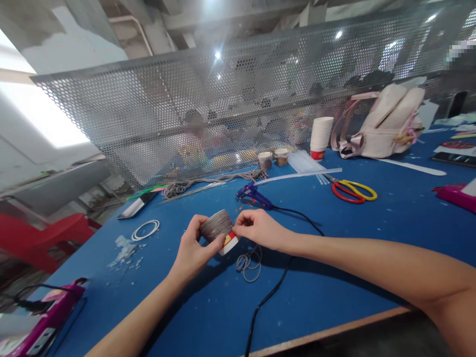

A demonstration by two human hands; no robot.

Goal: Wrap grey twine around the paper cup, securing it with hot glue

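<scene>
A paper cup (pixel 217 226), tilted on its side, is wrapped over much of its wall with grey cord; a red and white band stays bare at one end. My left hand (pixel 196 248) grips it, thumb across the near side. Pinched fingers of my right hand (pixel 256 227) touch the cup at the edge of the wrapping, seemingly on the cord. A loose tangle of grey cord (pixel 250 264) lies on the table just below. Behind my hands rests a blue hot glue gun (pixel 254 195), its black cable running across the table.
Red and yellow scissors (pixel 353 191), stacked paper cups (pixel 321 138), a glue stick (pixel 297 176) and a cord bundle (pixel 178 188) lie farther back. Two wrapped cups (pixel 281 157) stand near the perforated metal screen (pixel 156 109). A pale backpack (pixel 390 121) is at right, a purple power strip (pixel 55 317) at left.
</scene>
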